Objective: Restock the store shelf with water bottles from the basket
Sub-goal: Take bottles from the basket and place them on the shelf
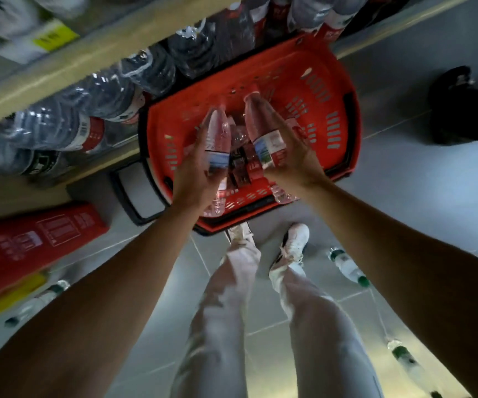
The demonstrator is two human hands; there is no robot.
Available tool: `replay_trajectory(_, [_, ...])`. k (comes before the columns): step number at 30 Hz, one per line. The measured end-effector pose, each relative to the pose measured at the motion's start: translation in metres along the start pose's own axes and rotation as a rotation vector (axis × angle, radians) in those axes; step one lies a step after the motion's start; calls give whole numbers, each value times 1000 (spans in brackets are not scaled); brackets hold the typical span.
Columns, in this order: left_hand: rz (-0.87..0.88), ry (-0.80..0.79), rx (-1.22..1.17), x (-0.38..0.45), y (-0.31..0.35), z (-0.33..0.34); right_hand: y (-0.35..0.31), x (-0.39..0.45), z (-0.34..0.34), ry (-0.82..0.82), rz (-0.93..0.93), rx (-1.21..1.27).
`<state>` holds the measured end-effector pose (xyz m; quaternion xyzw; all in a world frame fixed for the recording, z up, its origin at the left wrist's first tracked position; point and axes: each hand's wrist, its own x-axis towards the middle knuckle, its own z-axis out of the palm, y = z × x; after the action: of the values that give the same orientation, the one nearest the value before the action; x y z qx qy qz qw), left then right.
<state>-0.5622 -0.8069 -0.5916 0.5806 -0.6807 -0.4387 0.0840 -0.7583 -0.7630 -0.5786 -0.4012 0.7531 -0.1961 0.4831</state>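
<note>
I am standing in a shop aisle, identified by the beige shelf edge (pixel 94 53) carrying a yellow price tag (pixel 51 38), shrink-wrapped packs of clear water bottles (pixel 68 122) stocked beneath it, and a red perforated plastic shopping basket (pixel 329 90) on the grey tiled floor (pixel 433 196).

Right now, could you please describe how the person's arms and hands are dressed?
Both arms are bare along all that shows, with no sleeves in view. The left hand and right hand wear no gloves, and no watch, ring or bracelet is visible.
</note>
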Motion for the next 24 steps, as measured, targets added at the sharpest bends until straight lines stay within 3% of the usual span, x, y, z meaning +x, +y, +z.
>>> replay_trajectory(7, [-47,115,-155,-97,73,-69,-60,-116,-25,43,-104,121])
replay_trajectory(13, [-45,309,-105,-205,129,-115,-104,-222,-37,97,-225,101])
replay_trajectory(18, [-42,458,-148,-298,161,-162,-142,-302,-49,75,-415,62])
replay_trajectory(24, [13,615,-198,-400,180,-221,-201,-387,-48,58,-518,89])
